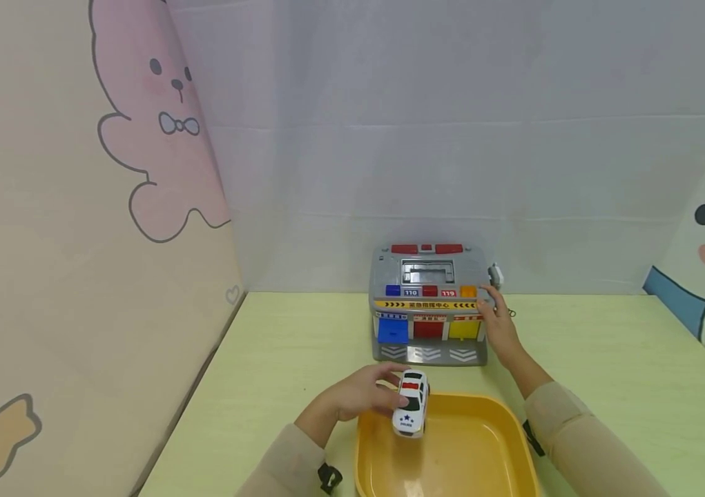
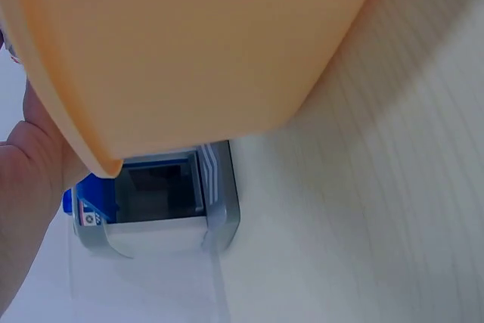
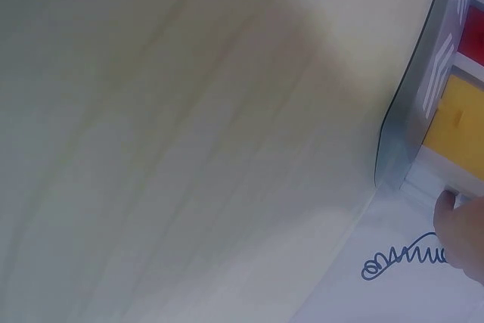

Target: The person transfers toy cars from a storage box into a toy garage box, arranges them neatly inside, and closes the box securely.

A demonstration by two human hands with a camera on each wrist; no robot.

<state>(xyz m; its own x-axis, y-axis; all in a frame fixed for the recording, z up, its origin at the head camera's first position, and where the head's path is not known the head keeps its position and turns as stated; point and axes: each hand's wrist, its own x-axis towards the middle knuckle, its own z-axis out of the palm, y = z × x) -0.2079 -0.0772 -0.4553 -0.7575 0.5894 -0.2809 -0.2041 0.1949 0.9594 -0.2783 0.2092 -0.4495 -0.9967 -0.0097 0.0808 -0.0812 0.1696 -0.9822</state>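
Note:
Above the near-left part of a yellow tray (image 1: 445, 442), my left hand (image 1: 364, 395) holds a white toy police car (image 1: 411, 404) between thumb and fingers. The car has a red roof light bar and blue stars on its hood. Behind the tray stands a grey toy garage (image 1: 429, 304) with blue, red and yellow doors. Its blue door (image 1: 393, 331) is swung up, and a dark opening shows in the left wrist view. My right hand (image 1: 501, 335) grips the garage's right front corner; in the right wrist view its thumb (image 3: 446, 202) lies beside the yellow door.
A small grey-white piece (image 1: 496, 276) sticks out at the garage's right side. A dark coiled cord (image 3: 404, 256) hangs there. The pale yellow-green table (image 1: 302, 345) meets a white curtain (image 1: 358, 172) behind, and a printed cloth wall rises on the left.

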